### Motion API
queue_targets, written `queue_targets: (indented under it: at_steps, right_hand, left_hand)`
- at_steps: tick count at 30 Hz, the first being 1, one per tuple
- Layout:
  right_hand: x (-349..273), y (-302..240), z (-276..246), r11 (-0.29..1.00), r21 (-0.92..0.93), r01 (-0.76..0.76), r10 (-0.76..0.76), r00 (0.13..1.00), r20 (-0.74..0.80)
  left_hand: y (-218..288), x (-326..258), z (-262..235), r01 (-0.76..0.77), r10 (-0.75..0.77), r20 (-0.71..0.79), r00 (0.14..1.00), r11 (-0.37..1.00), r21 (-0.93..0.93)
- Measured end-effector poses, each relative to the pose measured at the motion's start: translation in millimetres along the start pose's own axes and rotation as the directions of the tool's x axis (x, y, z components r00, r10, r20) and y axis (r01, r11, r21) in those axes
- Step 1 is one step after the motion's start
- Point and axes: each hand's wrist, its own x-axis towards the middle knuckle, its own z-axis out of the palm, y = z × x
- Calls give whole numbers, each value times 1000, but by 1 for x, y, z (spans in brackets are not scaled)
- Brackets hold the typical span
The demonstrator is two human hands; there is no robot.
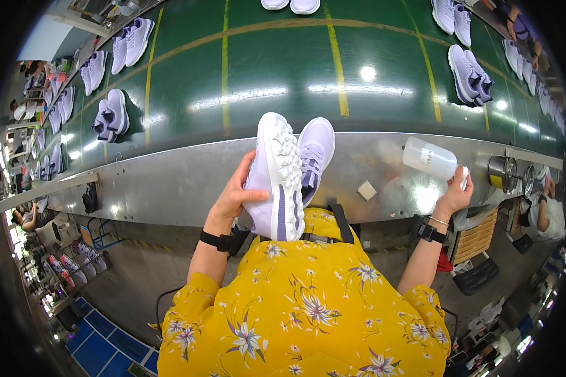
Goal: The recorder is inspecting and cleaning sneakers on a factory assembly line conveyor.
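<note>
My left hand (234, 193) grips a lavender sneaker (278, 179), turned on its side so that its white, lumpy sole faces right. Its mate, another lavender sneaker (316, 146) with laces, rests just to the right on the metal ledge, partly hidden by the held one. Farther right, my right hand (453, 200) has its fingers closed on a small white piece (464, 178), too small to name. Just beyond these fingers is a translucent white bottle (429, 158), slanting over the ledge. Whether the hand touches the bottle is hard to tell.
A small pale square block (366, 190) sits on the metal ledge (176, 185). Past the ledge, a green belt (277, 69) carries several pairs of lavender sneakers (112, 116). At right are a metal container (502, 173) and a wooden-slatted chair (475, 235); other people work farther off.
</note>
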Motion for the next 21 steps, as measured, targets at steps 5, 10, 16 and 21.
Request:
queue_targets:
  at_steps: [5,10,16,21]
  right_hand:
    - [-3,23,-2,416,635,-651,518,743,423]
    - [-3,30,12,195,658,-727,611,615,498]
    - [-2,27,2,284,606,-743,646,615,451]
    - [-1,5,5,596,486,-639,524,768,368]
  left_hand:
    - [-4,0,-1,0,0,-6,1000,1000,-10]
    - [-6,-1,0,-5,5,-10,1000,1000,8]
    - [0,-3,3,3,-2,-8,1000,994,111]
    - [10,1,12,5,-5,1,1000,962,272]
